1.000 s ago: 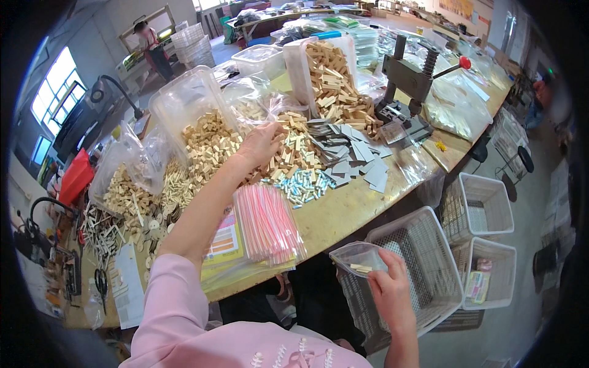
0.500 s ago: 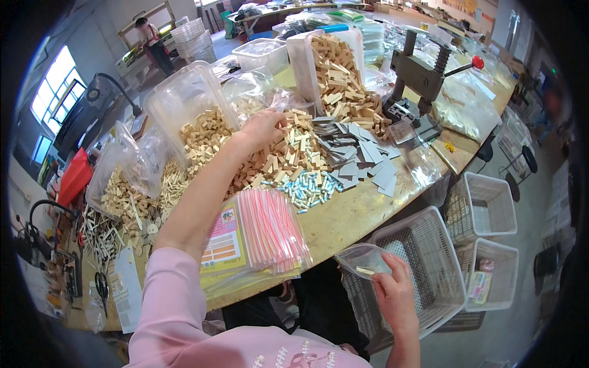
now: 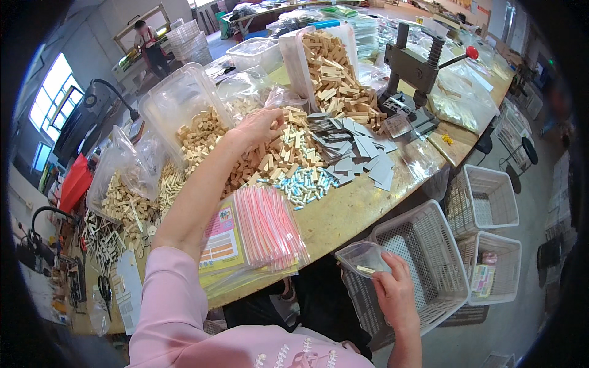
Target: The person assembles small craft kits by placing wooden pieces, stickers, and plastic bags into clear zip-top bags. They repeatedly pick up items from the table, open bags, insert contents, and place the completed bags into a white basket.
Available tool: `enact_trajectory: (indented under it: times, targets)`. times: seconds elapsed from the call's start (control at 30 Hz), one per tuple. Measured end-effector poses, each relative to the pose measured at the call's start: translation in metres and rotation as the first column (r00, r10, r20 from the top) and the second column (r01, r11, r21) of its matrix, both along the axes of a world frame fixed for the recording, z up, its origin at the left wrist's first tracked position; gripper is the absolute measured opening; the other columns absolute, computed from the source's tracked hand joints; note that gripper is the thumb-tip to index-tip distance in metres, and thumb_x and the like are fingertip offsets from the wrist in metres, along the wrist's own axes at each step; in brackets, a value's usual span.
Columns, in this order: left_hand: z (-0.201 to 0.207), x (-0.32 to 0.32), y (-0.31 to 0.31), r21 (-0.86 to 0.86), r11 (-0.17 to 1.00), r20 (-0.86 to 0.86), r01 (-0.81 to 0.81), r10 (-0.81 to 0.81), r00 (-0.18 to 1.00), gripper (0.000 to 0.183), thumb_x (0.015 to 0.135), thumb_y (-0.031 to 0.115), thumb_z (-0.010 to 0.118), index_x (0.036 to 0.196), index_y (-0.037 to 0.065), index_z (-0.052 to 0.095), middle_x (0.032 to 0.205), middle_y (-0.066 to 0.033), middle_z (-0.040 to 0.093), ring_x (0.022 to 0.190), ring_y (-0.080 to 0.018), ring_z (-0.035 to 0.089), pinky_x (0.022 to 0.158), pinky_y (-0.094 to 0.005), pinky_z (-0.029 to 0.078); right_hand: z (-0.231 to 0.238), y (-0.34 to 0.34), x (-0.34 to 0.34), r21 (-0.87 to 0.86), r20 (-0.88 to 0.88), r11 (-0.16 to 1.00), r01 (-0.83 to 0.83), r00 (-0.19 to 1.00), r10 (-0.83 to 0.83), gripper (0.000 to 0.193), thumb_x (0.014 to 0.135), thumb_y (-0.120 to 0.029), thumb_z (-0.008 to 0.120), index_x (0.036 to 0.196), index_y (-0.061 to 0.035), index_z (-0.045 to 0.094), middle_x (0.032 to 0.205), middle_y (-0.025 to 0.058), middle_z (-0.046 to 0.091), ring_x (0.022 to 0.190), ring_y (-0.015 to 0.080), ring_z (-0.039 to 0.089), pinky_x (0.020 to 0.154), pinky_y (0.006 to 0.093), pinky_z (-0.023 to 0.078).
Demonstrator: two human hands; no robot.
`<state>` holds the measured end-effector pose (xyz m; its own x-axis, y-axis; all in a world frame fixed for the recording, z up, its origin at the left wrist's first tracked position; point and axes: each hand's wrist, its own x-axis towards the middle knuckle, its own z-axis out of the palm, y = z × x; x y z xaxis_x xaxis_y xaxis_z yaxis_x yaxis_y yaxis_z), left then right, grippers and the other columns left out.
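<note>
My left hand (image 3: 259, 127) reaches over the heap of small wooden blocks (image 3: 285, 147), fingers drawn together at its upper edge; whatever may be in them is hidden. Held in my right hand (image 3: 396, 288) is a clear plastic bag (image 3: 358, 254), its edge pinched between thumb and fingers. A pale wooden stick-like piece (image 3: 366, 269) shows inside the bag. Nearer me than the blocks lie small blue-and-white pegs (image 3: 305, 186). Grey flat plates (image 3: 362, 144) are strewn to their right. A stack of clear zip bags with pink edges (image 3: 270, 227) rests at the table's front.
Tipped plastic tubs spill blocks at the back (image 3: 334, 73) and left (image 3: 205, 126). A hand press with a red knob (image 3: 417, 67) stands back right. Plastic crates (image 3: 438, 245) sit on the floor below right. Scissors (image 3: 105, 294) lie far left. Another person (image 3: 150, 49) stands beyond the table.
My left hand stays over the wooden blocks with its fingers slightly shifted. The right hand keeps hold of the bag. The whole view has shifted a little.
</note>
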<state>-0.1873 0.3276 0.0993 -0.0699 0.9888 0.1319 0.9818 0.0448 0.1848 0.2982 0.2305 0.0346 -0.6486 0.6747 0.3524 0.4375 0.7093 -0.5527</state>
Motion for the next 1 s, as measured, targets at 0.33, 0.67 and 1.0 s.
enact_trajectory:
  times: [0.33, 0.67, 1.0]
  targets:
    - [-0.013, -0.004, -0.008, 0.110, 0.993, 0.140, -0.031, 0.015, 0.990, 0.030, 0.081, 0.015, 0.072, 0.109, 0.006, 0.065, 0.097, -0.0110, 0.069, 0.093, -0.0234, 0.067, 0.084, -0.0365, 0.053, -0.002, -0.003, 0.002, 0.007, 0.012, 1.000, 0.003, 1.000, -0.004, 0.013, 0.075, 0.002, 0.073, 0.087, 0.0020, 0.067, 0.126, 0.0212, 0.061, 0.121, 0.0423, 0.055, 0.101, 0.0479, 0.047]
    - [-0.003, 0.059, -0.076, 0.123, 0.992, 0.835, -0.001, -0.103, 0.540, 0.009, 0.091, 0.008, 0.070, 0.099, 0.005, 0.069, 0.082, -0.0018, 0.070, 0.070, -0.0068, 0.064, 0.062, -0.0234, 0.054, 0.014, -0.014, -0.006, 0.014, 0.016, 1.000, -0.008, 1.000, 0.008, 0.014, 0.076, 0.005, 0.072, 0.087, 0.0012, 0.066, 0.127, 0.0211, 0.060, 0.121, 0.0411, 0.055, 0.101, 0.0463, 0.047]
    - [-0.030, 0.270, -0.172, 0.172, 0.885, 0.223, 0.434, -0.464, 0.857, 0.016, 0.073, 0.018, 0.071, 0.086, 0.007, 0.071, 0.078, -0.0123, 0.072, 0.081, -0.0301, 0.072, 0.066, -0.0426, 0.054, 0.040, -0.056, -0.014, 0.129, 0.147, 0.983, -0.128, 0.983, 0.109, 0.029, 0.088, 0.004, 0.065, 0.117, 0.0011, 0.068, 0.133, 0.0207, 0.058, 0.123, 0.0374, 0.056, 0.100, 0.0427, 0.048]
